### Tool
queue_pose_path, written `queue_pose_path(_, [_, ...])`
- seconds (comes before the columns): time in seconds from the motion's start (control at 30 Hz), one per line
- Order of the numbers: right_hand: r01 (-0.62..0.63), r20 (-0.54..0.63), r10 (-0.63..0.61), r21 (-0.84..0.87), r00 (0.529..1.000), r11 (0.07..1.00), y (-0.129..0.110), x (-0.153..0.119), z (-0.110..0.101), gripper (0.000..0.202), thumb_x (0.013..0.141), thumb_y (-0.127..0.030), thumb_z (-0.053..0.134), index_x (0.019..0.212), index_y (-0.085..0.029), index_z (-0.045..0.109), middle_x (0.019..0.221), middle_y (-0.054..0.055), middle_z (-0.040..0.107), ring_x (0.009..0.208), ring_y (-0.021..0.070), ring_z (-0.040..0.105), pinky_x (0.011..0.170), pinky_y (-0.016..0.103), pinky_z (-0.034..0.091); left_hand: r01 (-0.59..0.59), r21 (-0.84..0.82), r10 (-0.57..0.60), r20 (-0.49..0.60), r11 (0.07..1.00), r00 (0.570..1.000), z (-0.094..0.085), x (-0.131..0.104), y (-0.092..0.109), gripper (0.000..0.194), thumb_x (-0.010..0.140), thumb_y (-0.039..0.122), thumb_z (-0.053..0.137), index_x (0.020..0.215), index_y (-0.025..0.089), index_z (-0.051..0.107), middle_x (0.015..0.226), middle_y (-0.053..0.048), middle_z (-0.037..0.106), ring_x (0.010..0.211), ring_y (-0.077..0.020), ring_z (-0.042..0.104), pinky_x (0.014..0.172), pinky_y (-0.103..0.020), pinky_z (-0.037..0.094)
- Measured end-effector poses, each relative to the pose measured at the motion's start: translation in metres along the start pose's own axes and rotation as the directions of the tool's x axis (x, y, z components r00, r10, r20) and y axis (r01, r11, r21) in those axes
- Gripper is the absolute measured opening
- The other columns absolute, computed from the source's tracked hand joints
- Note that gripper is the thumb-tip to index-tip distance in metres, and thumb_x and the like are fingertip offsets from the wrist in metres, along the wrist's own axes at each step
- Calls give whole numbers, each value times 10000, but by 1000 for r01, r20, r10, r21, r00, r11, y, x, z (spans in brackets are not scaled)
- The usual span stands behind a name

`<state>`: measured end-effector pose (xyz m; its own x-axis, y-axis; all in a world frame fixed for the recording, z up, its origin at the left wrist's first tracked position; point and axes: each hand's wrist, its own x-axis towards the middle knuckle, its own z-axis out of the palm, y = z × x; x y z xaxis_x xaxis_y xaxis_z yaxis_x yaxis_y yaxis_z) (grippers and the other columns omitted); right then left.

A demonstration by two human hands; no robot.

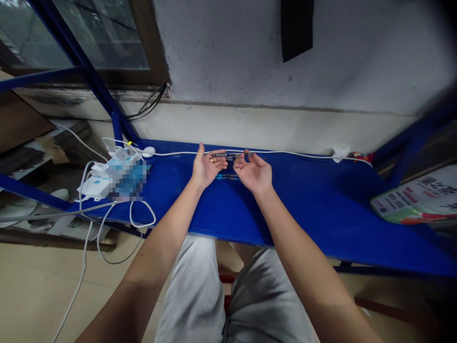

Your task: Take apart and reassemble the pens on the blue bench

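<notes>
Dark, slim pens [231, 156] lie across the fingers of both hands, just above the blue shelf [303, 195]. My left hand [209, 166] supports their left end, palm turned up and thumb raised. At the right end, the curled fingers of my right hand [253, 171] hold them, palm also up. How many pens there are is too small to tell. Beneath the hands, on the shelf, lies another pen-like item with a blue end [219, 176], partly hidden by the right fingers.
White power strips [98, 183] and a blurred blue item crowd the shelf's left end, with loops of cable [143, 224] hanging over the front edge. A white cord [296, 153] runs along the back. A printed package [417, 197] stands at the right.
</notes>
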<state>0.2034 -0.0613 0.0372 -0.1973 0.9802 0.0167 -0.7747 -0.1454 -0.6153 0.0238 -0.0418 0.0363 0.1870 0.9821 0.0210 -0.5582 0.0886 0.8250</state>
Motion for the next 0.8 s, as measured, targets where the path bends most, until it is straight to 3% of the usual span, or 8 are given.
queue_pose_path(0.1, [35, -20, -37, -61, 999, 998, 1, 1, -3, 143, 942, -335, 509, 901, -247, 614, 854, 86, 645, 861, 240, 608, 749, 410, 514, 20, 1, -20, 25, 1000, 999, -2, -1, 2, 928, 909, 872, 322, 1139, 98, 778, 732, -142, 723, 814, -269, 745, 730, -375, 607])
queue_pose_path(0.3, [97, -18, -103, -224, 995, 970, 2, 1, -6, 249, 936, -478, 492, 899, -255, 597, 879, 108, 628, 935, 274, 593, 770, 441, 484, 21, 32, -23, 68, 999, 997, -3, -1, -1, 985, 899, 886, 276, 1230, 93, 758, 793, -162, 744, 941, -303, 745, 811, -407, 605])
queue_pose_path(0.53, [116, 36, -112, -160, 993, 980, 2, 2, -7, 162, 927, -396, 515, 887, -256, 585, 799, 72, 576, 807, 233, 562, 722, 405, 474, 20, 15, -21, 66, 1000, 998, -4, 1, -4, 985, 904, 884, 242, 1150, 92, 774, 801, -165, 743, 907, -293, 743, 848, -422, 598])
queue_pose_path(0.8, [45, -20, -45, 14, 999, 999, 1, 0, -1, 155, 948, -333, 468, 913, -248, 594, 759, 43, 549, 711, 197, 518, 661, 364, 448, 35, -26, -33, 68, 999, 997, -3, -1, -3, 939, 922, 858, 273, 1146, 96, 774, 786, -151, 745, 873, -276, 746, 849, -413, 605])
